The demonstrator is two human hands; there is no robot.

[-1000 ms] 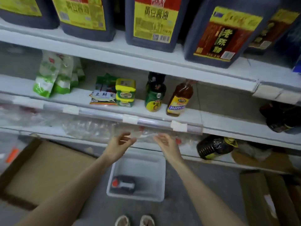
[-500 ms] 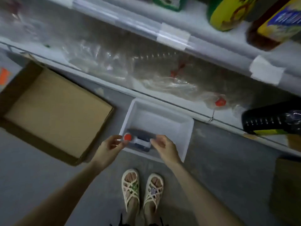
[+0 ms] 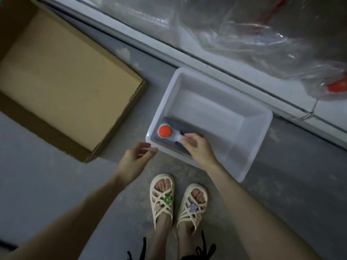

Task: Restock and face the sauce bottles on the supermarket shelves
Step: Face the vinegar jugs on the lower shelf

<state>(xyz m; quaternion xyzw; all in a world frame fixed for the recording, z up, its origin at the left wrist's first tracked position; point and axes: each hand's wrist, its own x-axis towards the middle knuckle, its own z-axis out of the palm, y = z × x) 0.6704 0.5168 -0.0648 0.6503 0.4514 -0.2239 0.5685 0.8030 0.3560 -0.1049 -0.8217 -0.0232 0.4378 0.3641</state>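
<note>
A dark sauce bottle (image 3: 170, 126) with a red cap and a white handle lies on its side in the near left corner of a white plastic bin (image 3: 249, 147) on the floor. My right hand (image 3: 199, 147) is inside the bin, fingers curled round the bottle's white handle. My left hand (image 3: 135, 160) hovers just outside the bin's near left corner with loosely curled fingers, holding nothing.
An open cardboard box (image 3: 62, 79) lies on the floor to the left. The bottom shelf edge (image 3: 216, 59) runs diagonally behind the bin, with crumpled clear plastic wrap (image 3: 262, 34) on it. Feet in sandals (image 3: 178, 203) stand just below the bin.
The view dropped from the shelves to the floor. Both hands came down to the bin; my right hand now grips the bottle's handle and my left has drawn back from the cap.
</note>
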